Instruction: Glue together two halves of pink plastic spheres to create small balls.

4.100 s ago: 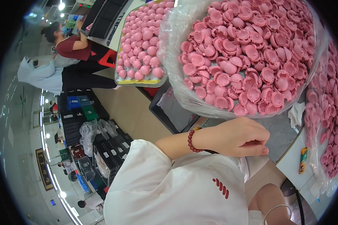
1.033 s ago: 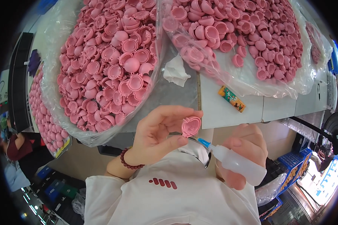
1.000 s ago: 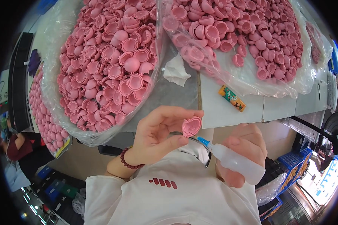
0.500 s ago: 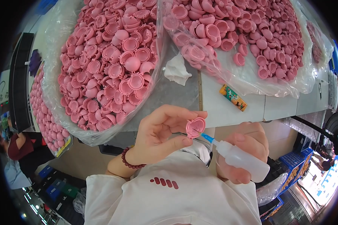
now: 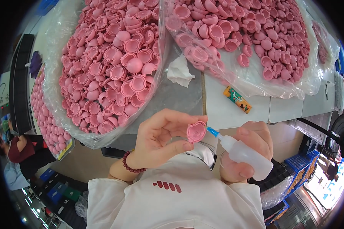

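My left hand pinches a pink plastic half-shell between thumb and fingertips, its hollow side showing. In my right hand is a translucent white squeeze bottle, tilted toward the upper left. Its blue nozzle tip is at the right rim of the half-shell; whether it touches I cannot tell. Both hands are held in front of my shirt, near the table's front edge.
Clear plastic bags heaped with pink half-shells lie open at the left and right. Between them are a crumpled white tissue and an orange-and-green packet. More pink pieces fill a tray at far left.
The half-shell has moved slightly left and turned a little. The nozzle tip has shifted from its lower right rim up to its right rim, and the bottle has risen slightly.
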